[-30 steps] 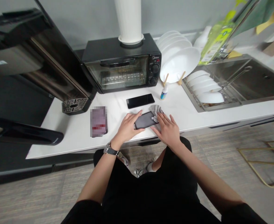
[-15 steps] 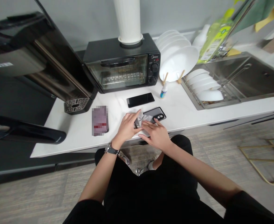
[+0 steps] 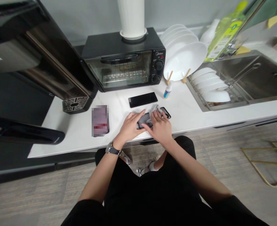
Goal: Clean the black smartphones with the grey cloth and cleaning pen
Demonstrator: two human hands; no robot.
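Note:
A dark phone case (image 3: 143, 119) with a camera cutout at its right end lies near the counter's front edge. My left hand (image 3: 130, 125) grips its left end between thumb and fingers. On the right part of the case, my right hand (image 3: 160, 127) presses a crumpled grey cloth (image 3: 155, 109), fingers closed over it. The cloth hides some of the camera end. Just behind lies a black phone (image 3: 142, 99), screen up. A small white bottle with a blue label (image 3: 167, 91) stands behind and to the right. Farther left is a pixelated purple item (image 3: 100, 120).
Behind the phone stands a black toaster oven (image 3: 126, 70) with a white pot (image 3: 132, 18) on top. White plates (image 3: 185, 59) fill a rack beside it. A sink (image 3: 258, 80) is at right, a dark machine (image 3: 77, 103) at left.
My right hand has moved right along the case with the cloth, toward the camera end. More of the case's left part now shows. The view has shifted slightly.

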